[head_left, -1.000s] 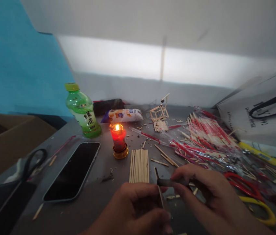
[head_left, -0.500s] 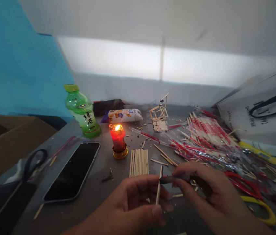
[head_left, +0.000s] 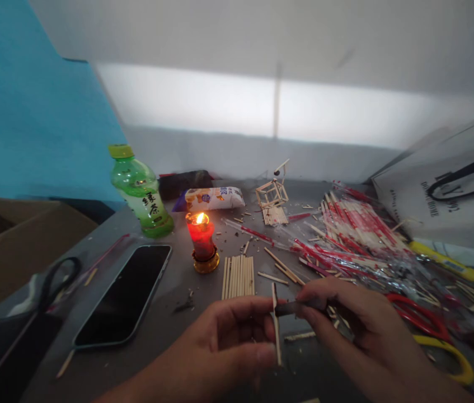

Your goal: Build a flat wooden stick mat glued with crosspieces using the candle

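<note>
My left hand (head_left: 230, 344) pinches a short, thin wooden stick (head_left: 277, 330) upright between thumb and fingers. In my right hand (head_left: 352, 324) is a dark, narrow, blade-like tool (head_left: 289, 308), its tip against the upper part of the stick; its exact kind I cannot make out. Beyond my left hand lies a flat row of wooden sticks (head_left: 238, 275) side by side. A lit red candle (head_left: 201, 240) in a gold base stands left of the row. Farther back is a small frame of sticks (head_left: 271, 194). Another short stick (head_left: 299, 337) lies below the tool.
At left are a phone (head_left: 125, 296), a green tea bottle (head_left: 140, 196) and a cardboard box (head_left: 18, 240). A snack packet (head_left: 215, 198) lies behind the candle. Plastic-wrapped sticks (head_left: 358, 224), scissors (head_left: 419, 316), a yellow cutter (head_left: 446, 262) and a paper bag (head_left: 442, 184) fill the right.
The stick in my left hand has tilted, its lower end moving right and showing more below. The left fingers have drawn back leftward. The dark tool still meets the stick.
</note>
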Demonstrator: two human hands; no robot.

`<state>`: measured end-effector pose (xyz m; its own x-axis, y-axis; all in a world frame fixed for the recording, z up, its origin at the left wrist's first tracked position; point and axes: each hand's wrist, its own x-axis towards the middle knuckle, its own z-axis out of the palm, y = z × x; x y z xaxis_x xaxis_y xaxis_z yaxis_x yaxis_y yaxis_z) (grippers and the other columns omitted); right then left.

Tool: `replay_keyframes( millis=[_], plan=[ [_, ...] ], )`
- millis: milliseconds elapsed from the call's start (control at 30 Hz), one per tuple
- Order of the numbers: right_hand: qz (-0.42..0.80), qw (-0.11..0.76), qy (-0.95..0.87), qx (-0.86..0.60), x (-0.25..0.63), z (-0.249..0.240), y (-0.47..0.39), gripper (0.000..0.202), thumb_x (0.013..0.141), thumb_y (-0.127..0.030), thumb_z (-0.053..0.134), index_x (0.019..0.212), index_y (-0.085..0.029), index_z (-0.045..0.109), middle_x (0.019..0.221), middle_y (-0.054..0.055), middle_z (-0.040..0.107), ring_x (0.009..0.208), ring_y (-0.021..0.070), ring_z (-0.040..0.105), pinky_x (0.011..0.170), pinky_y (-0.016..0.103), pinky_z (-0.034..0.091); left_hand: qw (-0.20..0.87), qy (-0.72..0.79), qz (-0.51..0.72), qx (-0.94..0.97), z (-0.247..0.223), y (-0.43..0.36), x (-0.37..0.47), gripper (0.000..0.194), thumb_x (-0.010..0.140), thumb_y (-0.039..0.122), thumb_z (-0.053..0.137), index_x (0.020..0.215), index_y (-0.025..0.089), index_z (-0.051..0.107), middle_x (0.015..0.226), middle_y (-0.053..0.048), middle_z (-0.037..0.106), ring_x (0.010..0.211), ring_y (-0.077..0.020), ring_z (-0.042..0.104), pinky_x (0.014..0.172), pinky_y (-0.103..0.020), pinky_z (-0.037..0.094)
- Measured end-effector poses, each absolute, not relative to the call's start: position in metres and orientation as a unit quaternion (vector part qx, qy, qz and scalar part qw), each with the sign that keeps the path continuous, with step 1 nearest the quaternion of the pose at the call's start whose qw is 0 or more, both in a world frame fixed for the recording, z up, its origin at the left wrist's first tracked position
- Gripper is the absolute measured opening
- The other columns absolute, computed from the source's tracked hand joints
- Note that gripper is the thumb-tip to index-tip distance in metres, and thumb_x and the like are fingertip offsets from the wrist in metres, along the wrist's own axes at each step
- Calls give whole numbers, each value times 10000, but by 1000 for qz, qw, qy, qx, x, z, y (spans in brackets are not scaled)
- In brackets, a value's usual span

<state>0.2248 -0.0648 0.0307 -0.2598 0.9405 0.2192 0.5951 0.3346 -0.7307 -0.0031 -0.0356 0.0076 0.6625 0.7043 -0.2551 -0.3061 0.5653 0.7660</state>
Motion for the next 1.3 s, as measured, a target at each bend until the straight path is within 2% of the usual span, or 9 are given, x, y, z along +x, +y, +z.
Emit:
replay_keyframes(
  millis=[100,300,400,533,667,833,1000,1167,1300],
  plan=[
    [248,330,-764,-496,223,33,-67,156,948,-189,610,1039,-311,644,881,-68,684,756,102,640,669,190,482,816,298,324,374,3,-35,-2,265,823,438,811,940,201,808,782,-26,702,651,-126,613,540,-199,499],
    [269,302,-776,-483,220,36,-71,233,927,-133,598,1045,-327,647,922,-86,706,801,90,667,710,175,497,756,356,298,462,3,-32,-3,287,884,448,730,836,174,800,675,-2,659,549,-104,542,529,-201,468],
    [265,297,-777,-488,220,38,-72,233,916,-138,607,1044,-327,651,926,-80,712,803,99,677,701,179,510,724,374,309,490,9,-31,-3,343,889,442,709,682,176,772,641,9,630,596,-115,532,590,-204,461],
    [225,311,-777,-499,216,44,-73,234,883,-132,619,1007,-325,664,890,-84,732,771,107,705,659,174,529,686,393,315,525,12,-30,-4,324,915,431,665,724,199,786,638,10,654,673,-148,578,718,-238,465],
    [184,323,-784,-496,213,44,-76,239,851,-125,629,970,-324,686,855,-85,755,713,116,723,614,175,542,650,400,333,554,11,-32,-5,345,931,402,651,664,210,754,691,4,687,755,-176,625,829,-264,465],
    [152,336,-790,-489,210,39,-80,232,858,-139,637,1006,-314,679,889,-56,779,716,138,741,614,199,564,648,393,332,562,17,-33,-5,327,944,355,642,672,207,748,711,-1,692,774,-190,645,801,-267,484],
    [162,322,-803,-475,213,39,-79,218,848,-139,625,983,-303,676,810,-45,755,646,133,720,581,207,554,656,392,337,550,19,-32,-4,374,950,350,631,616,202,710,659,4,660,731,-179,614,807,-275,466],
    [145,306,-821,-459,212,40,-77,219,816,-109,612,948,-273,675,726,-48,704,560,103,666,525,183,506,665,420,327,524,19,-32,-3,350,903,390,689,619,185,702,586,38,545,593,-128,456,586,-234,361],
    [133,294,-828,-459,212,39,-80,204,806,-120,629,933,-272,681,691,-57,670,516,88,634,485,174,466,670,427,325,513,22,-34,-3,333,882,401,708,638,175,721,557,47,489,559,-114,384,527,-231,292]
  ],
)
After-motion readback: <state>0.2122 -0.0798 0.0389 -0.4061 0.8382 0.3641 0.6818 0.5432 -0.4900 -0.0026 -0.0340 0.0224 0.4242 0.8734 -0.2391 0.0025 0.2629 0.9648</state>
